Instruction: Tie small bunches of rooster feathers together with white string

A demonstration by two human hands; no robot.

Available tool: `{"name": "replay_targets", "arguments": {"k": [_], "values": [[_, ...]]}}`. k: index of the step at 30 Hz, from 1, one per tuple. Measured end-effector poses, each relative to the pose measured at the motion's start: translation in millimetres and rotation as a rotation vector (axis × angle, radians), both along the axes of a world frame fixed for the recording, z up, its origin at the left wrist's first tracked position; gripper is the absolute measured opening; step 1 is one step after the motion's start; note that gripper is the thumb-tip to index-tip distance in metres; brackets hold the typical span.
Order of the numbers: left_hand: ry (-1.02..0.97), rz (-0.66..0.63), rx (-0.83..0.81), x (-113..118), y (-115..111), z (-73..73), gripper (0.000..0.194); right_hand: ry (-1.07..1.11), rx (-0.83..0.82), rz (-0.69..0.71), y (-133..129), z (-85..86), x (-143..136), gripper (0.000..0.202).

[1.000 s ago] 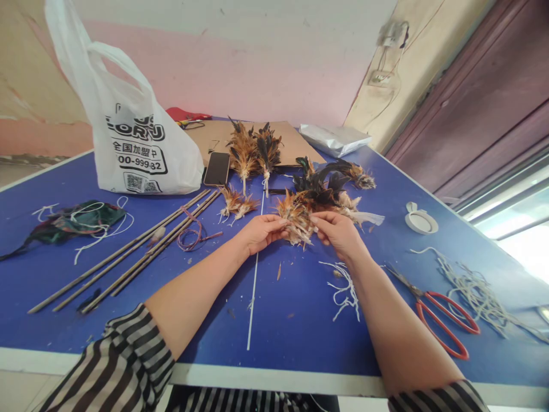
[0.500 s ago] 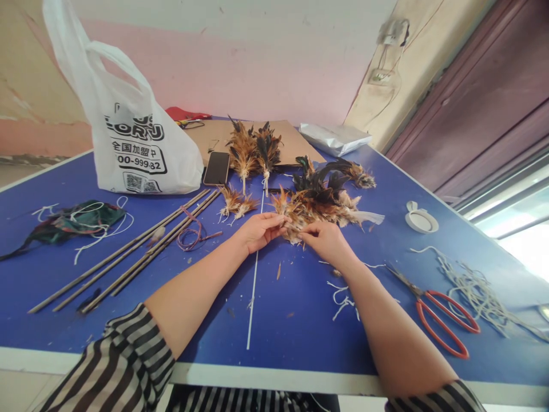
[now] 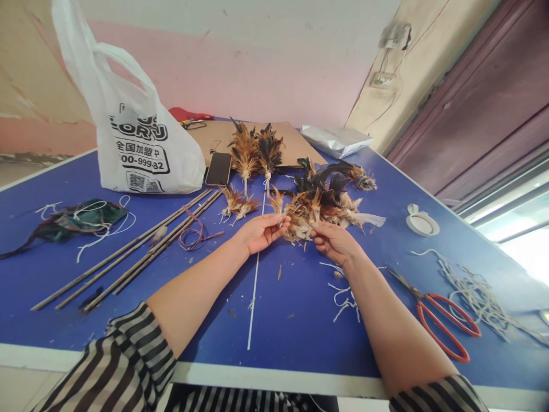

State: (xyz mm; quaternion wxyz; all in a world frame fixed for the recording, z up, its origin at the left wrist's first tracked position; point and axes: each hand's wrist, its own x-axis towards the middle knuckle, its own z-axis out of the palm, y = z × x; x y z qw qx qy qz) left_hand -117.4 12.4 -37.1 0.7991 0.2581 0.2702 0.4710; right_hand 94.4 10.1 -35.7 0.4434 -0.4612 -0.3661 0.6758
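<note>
My left hand [image 3: 263, 232] pinches the base of a small brown feather tuft [image 3: 277, 202], which points upward. A little to its right, my right hand [image 3: 337, 241] grips the lower end of another brown feather tuft [image 3: 316, 207]. Just beyond both hands lies a loose heap of brown, black and pale feathers [image 3: 332, 200]. Two feather bundles bound to short stems [image 3: 245, 151] rest farther back. Left of the heap are small feather tufts [image 3: 238, 203] with white thread ends.
Thin sticks [image 3: 158, 243] and a purple cord [image 3: 193, 232] lie left, near a white plastic bag [image 3: 150, 131] and a phone [image 3: 218, 169]. Red-handled scissors [image 3: 448, 320], pale string [image 3: 472, 294] and a tape roll [image 3: 422, 222] are on the right. Cardboard [image 3: 295, 143] lies behind.
My right hand has moved away from my left, to the right, and turned, with a feather tuft now showing upright in it. My left hand has stayed nearly in place.
</note>
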Motion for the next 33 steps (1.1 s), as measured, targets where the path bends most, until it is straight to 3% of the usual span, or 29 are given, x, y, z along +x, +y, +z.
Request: {"name": "replay_targets", "arguments": {"k": [3,12,16,23,33], "values": [[0.035,-0.086,0.023,5.6,-7.2,-0.5,0.013,-0.005,0.032,0.050,-4.8,0.1,-10.4,0.024],[0.122,-0.185,0.087,12.0,-11.8,-7.5,0.009,-0.005,0.116,0.145,-14.4,1.9,-27.6,0.023],[0.171,-0.209,0.088,13.3,-12.2,-6.4,0.007,-0.027,0.138,0.099,-12.8,-0.9,-29.6,0.023],[0.301,-0.139,-0.038,10.6,-9.9,2.7,0.006,0.027,0.145,0.014,-8.3,-0.8,-22.7,0.026],[0.415,-0.164,-0.011,19.0,-16.8,2.6,0.013,-0.061,0.199,-0.030,-12.2,0.4,-31.6,0.032]]}}
